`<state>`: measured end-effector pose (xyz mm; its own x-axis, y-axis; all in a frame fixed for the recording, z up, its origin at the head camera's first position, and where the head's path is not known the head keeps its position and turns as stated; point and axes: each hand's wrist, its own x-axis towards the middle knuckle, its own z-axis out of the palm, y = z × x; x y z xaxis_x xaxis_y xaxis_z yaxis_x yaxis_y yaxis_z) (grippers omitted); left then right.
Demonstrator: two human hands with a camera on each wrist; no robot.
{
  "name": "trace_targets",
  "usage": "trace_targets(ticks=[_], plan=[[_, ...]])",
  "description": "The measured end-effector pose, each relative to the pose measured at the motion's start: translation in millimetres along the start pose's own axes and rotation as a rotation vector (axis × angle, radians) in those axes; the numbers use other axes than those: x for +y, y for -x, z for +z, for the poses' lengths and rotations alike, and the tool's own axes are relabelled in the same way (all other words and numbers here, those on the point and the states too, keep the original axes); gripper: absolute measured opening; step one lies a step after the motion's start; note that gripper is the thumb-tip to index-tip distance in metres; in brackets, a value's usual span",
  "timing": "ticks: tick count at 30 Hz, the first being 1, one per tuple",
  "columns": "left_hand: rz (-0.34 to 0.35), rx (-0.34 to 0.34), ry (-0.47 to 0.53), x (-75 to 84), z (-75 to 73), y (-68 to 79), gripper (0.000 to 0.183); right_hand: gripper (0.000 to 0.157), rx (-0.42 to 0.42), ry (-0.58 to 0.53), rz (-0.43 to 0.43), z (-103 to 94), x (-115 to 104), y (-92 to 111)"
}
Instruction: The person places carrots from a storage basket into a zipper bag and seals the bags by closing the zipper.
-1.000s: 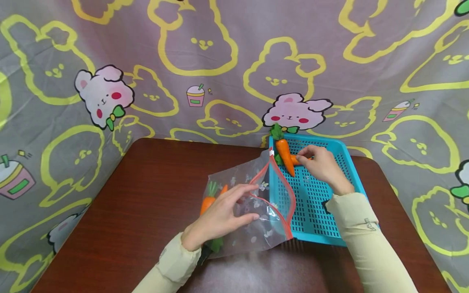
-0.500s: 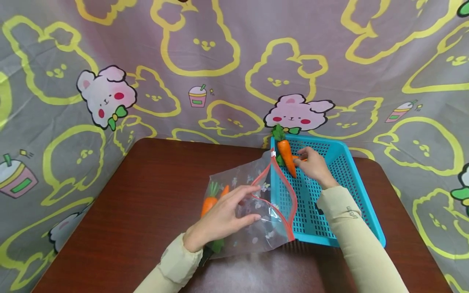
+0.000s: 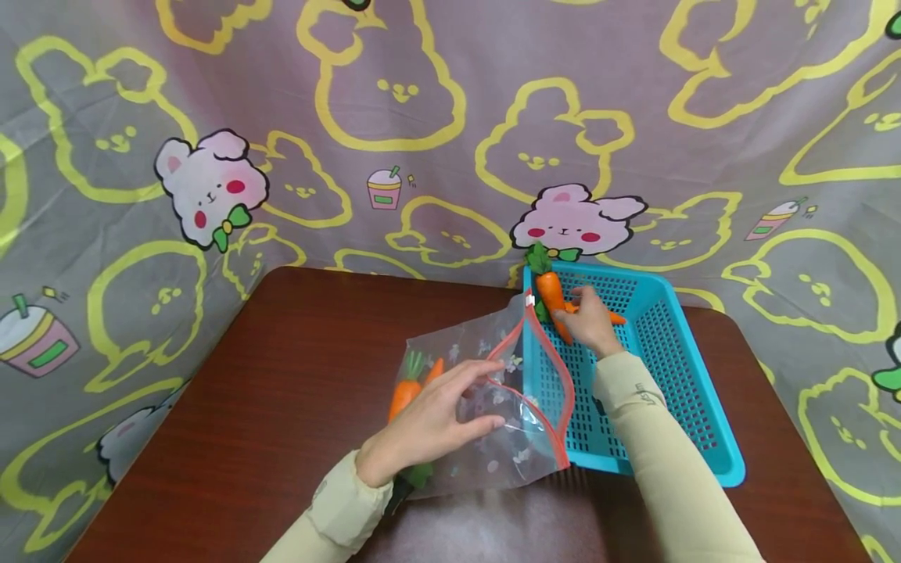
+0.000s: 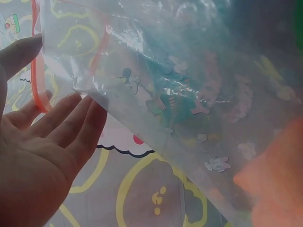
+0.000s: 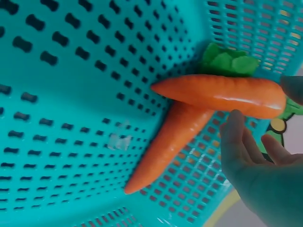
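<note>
My left hand (image 3: 429, 426) spreads its thumb and fingers at the clear zip bag (image 3: 486, 461), near its red-edged mouth. The mouth gapes toward the basket. Inside the bag lie orange carrots with green tops, one carrot (image 3: 403, 397) partly covered by my hand. My right hand (image 3: 590, 322) reaches into the blue basket (image 3: 732, 461). There an upper carrot (image 5: 222, 94) lies across a lower carrot (image 5: 170, 146). In the right wrist view the thumb is at the upper carrot's leafy end and a fingertip meets its side, with thumb and fingers apart.
The basket stands on the right of a brown wooden table (image 3: 303, 344), its left rim overlapped by the bag's mouth. A patterned curtain (image 3: 436, 156) with rabbit faces hangs behind and at both sides of the table.
My right hand has moved left from the lower carrot to the upper one, and the lower carrot's tip now shows past the hand. The left hand and bag hold their place.
</note>
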<state>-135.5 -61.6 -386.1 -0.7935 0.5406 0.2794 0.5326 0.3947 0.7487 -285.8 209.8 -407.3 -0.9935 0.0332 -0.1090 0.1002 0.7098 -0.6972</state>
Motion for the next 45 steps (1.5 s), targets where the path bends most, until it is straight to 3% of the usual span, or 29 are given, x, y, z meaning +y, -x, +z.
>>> trace_targets(ticks=[11, 21, 45], plan=[[-0.011, -0.009, -0.006, 1.0, -1.3, 1.9, 0.062, 0.072, -0.007, 0.074, 0.025, 12.4, 8, -15], [0.026, 0.002, -0.016, 0.6, -1.7, 2.5, 0.062, 0.075, 0.010, 0.101, 0.027, 17.5, 6, -22], [-0.002, 0.000, -0.017, 0.9, -1.7, 6.0, 0.063, 0.065, 0.014, 0.066, 0.007, 25.9, 3, -31]])
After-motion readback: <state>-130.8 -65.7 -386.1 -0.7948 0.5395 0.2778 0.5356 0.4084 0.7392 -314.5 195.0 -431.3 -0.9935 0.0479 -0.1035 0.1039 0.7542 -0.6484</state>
